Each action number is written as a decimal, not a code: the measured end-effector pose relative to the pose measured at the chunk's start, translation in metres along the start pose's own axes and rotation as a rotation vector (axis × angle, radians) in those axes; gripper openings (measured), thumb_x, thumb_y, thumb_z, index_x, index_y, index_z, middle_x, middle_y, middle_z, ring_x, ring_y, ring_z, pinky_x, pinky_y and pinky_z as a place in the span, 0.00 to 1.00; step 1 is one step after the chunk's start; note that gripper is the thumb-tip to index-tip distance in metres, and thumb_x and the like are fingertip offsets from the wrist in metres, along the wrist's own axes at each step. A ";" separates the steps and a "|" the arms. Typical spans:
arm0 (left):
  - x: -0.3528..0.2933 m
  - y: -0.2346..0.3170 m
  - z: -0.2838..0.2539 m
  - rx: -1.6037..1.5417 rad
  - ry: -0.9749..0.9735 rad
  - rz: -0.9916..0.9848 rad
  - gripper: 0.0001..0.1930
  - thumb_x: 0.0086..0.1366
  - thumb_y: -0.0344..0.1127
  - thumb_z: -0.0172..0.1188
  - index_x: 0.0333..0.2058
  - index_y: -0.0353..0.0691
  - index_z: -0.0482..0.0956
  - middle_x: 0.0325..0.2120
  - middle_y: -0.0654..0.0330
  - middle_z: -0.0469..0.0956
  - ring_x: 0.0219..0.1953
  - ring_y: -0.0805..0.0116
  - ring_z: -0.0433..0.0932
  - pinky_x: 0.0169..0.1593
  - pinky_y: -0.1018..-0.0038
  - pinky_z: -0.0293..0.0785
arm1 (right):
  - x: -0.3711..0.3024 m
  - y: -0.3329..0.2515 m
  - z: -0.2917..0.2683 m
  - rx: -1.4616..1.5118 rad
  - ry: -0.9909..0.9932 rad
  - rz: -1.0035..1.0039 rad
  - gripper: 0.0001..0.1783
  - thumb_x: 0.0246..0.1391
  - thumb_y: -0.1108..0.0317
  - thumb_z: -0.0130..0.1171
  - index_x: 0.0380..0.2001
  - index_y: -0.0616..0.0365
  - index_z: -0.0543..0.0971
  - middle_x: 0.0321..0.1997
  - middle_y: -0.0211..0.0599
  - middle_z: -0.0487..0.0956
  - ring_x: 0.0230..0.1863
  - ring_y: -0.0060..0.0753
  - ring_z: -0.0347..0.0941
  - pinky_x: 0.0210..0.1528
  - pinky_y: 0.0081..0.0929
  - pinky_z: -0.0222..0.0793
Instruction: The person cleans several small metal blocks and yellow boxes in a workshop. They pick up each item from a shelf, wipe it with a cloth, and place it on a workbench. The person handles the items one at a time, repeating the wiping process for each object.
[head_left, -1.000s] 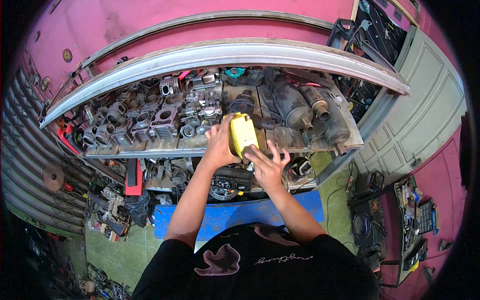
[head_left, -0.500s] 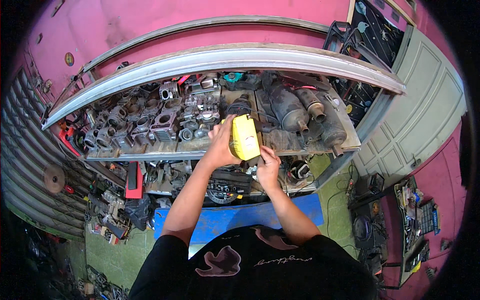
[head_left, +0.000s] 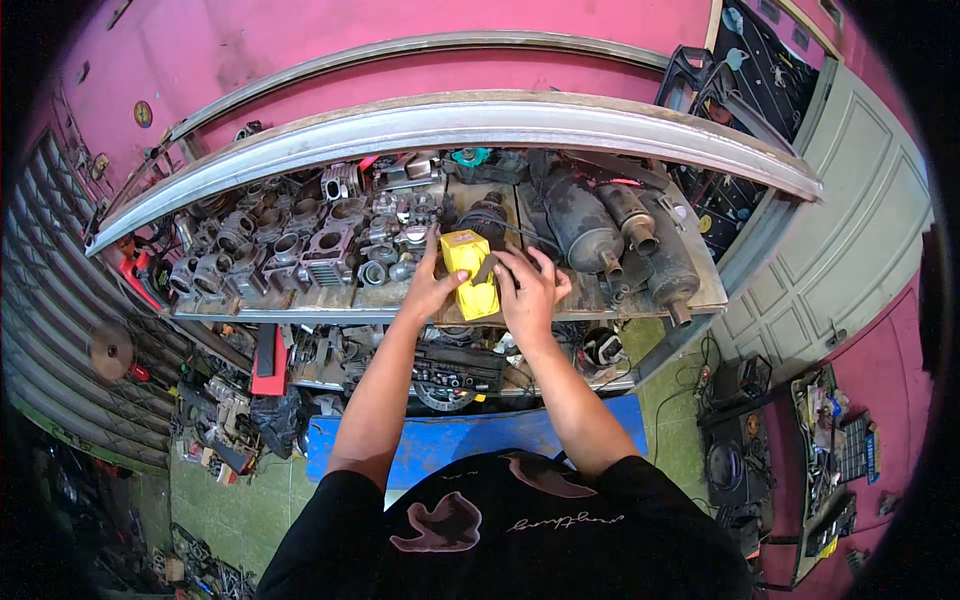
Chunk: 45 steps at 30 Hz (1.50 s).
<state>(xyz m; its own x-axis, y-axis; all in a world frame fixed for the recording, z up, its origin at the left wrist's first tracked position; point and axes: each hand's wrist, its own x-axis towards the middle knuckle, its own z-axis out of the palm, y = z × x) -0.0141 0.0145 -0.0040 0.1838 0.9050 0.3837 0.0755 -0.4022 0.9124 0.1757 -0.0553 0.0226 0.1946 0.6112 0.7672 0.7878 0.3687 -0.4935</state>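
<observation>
Yellow cardboard box (head_left: 471, 274) at shelf (head_left: 640, 296) centre, left hand (head_left: 430, 287) clasping its nine o'clock side, right hand (head_left: 528, 288) fingers closed on its three o'clock edge, mufflers (head_left: 612, 222) at two o'clock

- Both bare forearms rise from the lower edge and run up toward the middle, drawing closer together as they go.
- The left arm is nearly straight, slanting slightly to the right from shoulder to wrist.
- The left hand (head_left: 428, 288) is raised with its back to the camera, fingers pointing up and curled at the side of what it grips, thumb toward the right.
- The right arm is bent at the elbow, the forearm slanting up and to the left.
- The right hand (head_left: 527, 290) lies palm down, its back showing, fingers spread and pointing up and left, fingertips pressed at the same spot as the left hand's.
- The two hands sit close, side by side at the same height.
</observation>
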 end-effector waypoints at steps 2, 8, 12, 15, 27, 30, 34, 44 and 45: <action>0.001 0.005 0.001 -0.053 -0.013 0.035 0.54 0.58 0.47 0.69 0.75 0.35 0.47 0.65 0.44 0.70 0.67 0.56 0.68 0.70 0.65 0.61 | 0.009 -0.004 -0.002 -0.114 -0.021 -0.011 0.11 0.55 0.59 0.69 0.43 0.35 0.88 0.32 0.19 0.83 0.47 0.29 0.73 0.56 0.46 0.52; 0.003 0.001 0.002 0.246 0.129 -0.013 0.43 0.65 0.49 0.66 0.71 0.32 0.59 0.64 0.44 0.71 0.66 0.59 0.69 0.69 0.67 0.62 | 0.043 -0.037 -0.001 -0.204 0.146 -0.250 0.17 0.47 0.62 0.72 0.43 0.32 0.88 0.34 0.21 0.79 0.45 0.30 0.71 0.52 0.43 0.53; 0.000 0.005 0.010 0.042 0.115 -0.012 0.45 0.63 0.47 0.69 0.71 0.32 0.60 0.63 0.44 0.72 0.65 0.59 0.71 0.67 0.67 0.64 | 0.019 -0.026 0.007 -0.230 0.120 -0.232 0.19 0.46 0.65 0.71 0.44 0.32 0.87 0.41 0.21 0.77 0.48 0.32 0.69 0.51 0.45 0.53; -0.005 0.010 0.010 -0.015 0.118 -0.026 0.44 0.61 0.47 0.71 0.70 0.33 0.62 0.61 0.45 0.75 0.63 0.60 0.73 0.66 0.67 0.66 | -0.009 -0.028 -0.005 -0.239 0.042 -0.222 0.19 0.46 0.66 0.71 0.44 0.36 0.87 0.41 0.22 0.77 0.46 0.33 0.69 0.50 0.43 0.53; -0.005 0.028 0.030 0.207 0.038 0.090 0.44 0.51 0.46 0.77 0.65 0.39 0.70 0.51 0.46 0.82 0.55 0.52 0.81 0.61 0.62 0.73 | 0.020 -0.011 -0.018 -0.175 0.164 -0.141 0.09 0.51 0.64 0.69 0.37 0.45 0.84 0.37 0.23 0.81 0.43 0.32 0.72 0.50 0.39 0.54; -0.004 0.031 0.029 0.147 0.015 0.083 0.40 0.55 0.40 0.74 0.66 0.39 0.69 0.55 0.51 0.80 0.58 0.63 0.77 0.63 0.67 0.69 | 0.010 -0.006 -0.011 -0.158 0.224 -0.140 0.11 0.50 0.65 0.70 0.38 0.45 0.84 0.38 0.23 0.82 0.42 0.33 0.73 0.50 0.38 0.55; -0.003 0.032 0.031 0.108 -0.038 0.063 0.39 0.56 0.38 0.73 0.65 0.36 0.68 0.55 0.53 0.80 0.57 0.65 0.77 0.63 0.69 0.68 | -0.012 -0.003 -0.021 -0.203 0.156 -0.097 0.10 0.50 0.65 0.70 0.38 0.44 0.84 0.39 0.24 0.81 0.43 0.34 0.72 0.50 0.40 0.55; -0.001 0.017 0.025 0.232 0.046 0.085 0.41 0.53 0.46 0.76 0.64 0.39 0.71 0.49 0.47 0.84 0.53 0.56 0.83 0.58 0.65 0.74 | 0.002 -0.016 -0.035 -0.205 0.066 -0.128 0.07 0.50 0.64 0.69 0.34 0.47 0.84 0.35 0.25 0.78 0.44 0.35 0.70 0.49 0.43 0.56; 0.000 0.024 0.031 0.268 0.028 0.095 0.41 0.53 0.46 0.76 0.64 0.39 0.71 0.49 0.47 0.84 0.53 0.55 0.83 0.59 0.65 0.74 | 0.010 -0.009 -0.031 -0.212 0.091 -0.138 0.09 0.49 0.64 0.69 0.36 0.47 0.84 0.36 0.25 0.78 0.44 0.35 0.70 0.50 0.43 0.56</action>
<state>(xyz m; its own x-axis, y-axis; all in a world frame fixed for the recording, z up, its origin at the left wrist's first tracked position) 0.0179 0.0011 0.0135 0.1757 0.8637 0.4724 0.3163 -0.5039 0.8037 0.1892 -0.0744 0.0473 0.1213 0.4963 0.8596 0.9135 0.2829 -0.2922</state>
